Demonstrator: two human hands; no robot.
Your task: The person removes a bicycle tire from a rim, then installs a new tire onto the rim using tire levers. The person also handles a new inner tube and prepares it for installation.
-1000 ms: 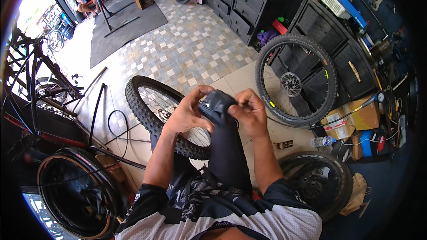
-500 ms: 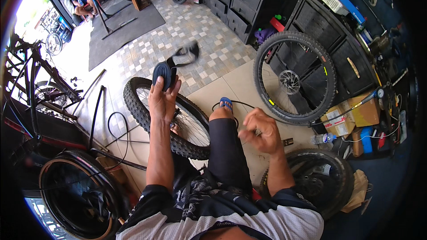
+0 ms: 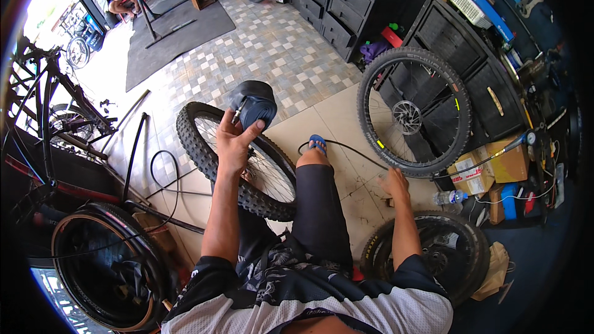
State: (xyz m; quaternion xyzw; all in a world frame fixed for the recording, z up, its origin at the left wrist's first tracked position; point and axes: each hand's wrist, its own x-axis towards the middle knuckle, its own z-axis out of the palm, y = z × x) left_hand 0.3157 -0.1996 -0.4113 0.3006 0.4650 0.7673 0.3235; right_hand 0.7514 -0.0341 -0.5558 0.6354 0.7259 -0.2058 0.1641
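Observation:
My left hand (image 3: pixel 234 148) is closed around a folded black bicycle inner tube (image 3: pixel 255 102), its metal valve standing up beside my fingers. The tube is held above a knobby-tyred wheel (image 3: pixel 272 207) that leans by my left leg. Low on the right, my right hand (image 3: pixel 394 184) reaches down over the tiled floor, near a black hose. Its fingers are blurred, and whether they hold anything does not show.
A second wheel with a disc rotor (image 3: pixel 448 74) leans on black drawers (image 3: pixel 455 31) at right. Another tyre (image 3: pixel 371 256) lies below my right arm. Cardboard boxes (image 3: pixel 504 164) and a water bottle (image 3: pixel 448 197) stand nearby. Bike frames (image 3: pixel 49 111) fill the left side; people sit far back.
The tube has moved right and turned, bringing its valve into sight. A blurred dark loop beyond it no longer shows separately. My right hand has gone down and to the right.

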